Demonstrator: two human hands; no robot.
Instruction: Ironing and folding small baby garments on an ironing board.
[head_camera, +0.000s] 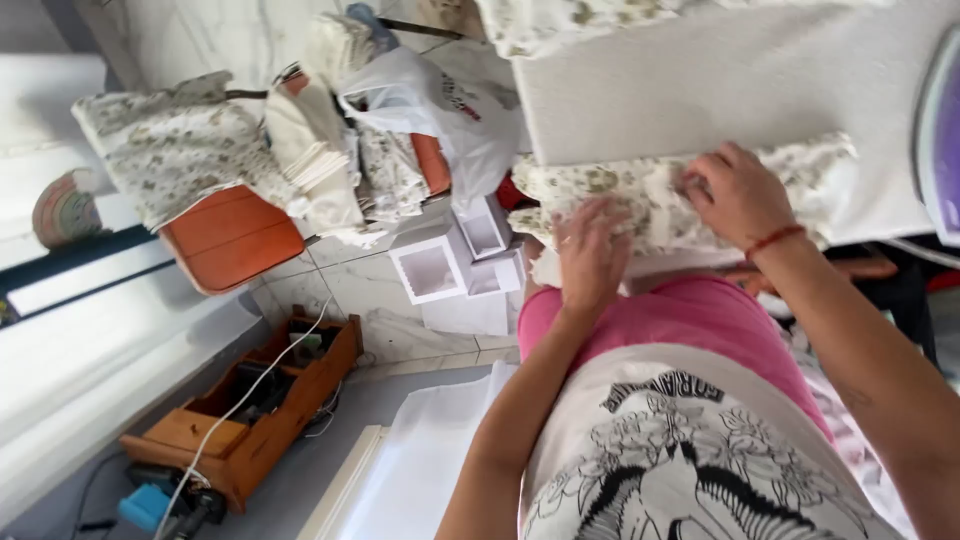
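A strip of cream cloth with a small floral print (640, 195) lies along the near edge of a white padded board (730, 80). My left hand (592, 250) presses flat on the cloth's left end, fingers spread. Further right, my right hand (738, 195) rests on the same cloth with fingers curled into its folds; a red thread band circles that wrist. Whether the right hand pinches the cloth or only presses it is unclear.
An orange chair (232, 238) at the left carries piles of floral cloth (180, 145) and a white plastic bag (430, 105). White window boxes (432, 270) sit on the tiled floor. A wooden box (255, 410) with cables stands lower left. A purple-edged object (940, 130) shows at the right edge.
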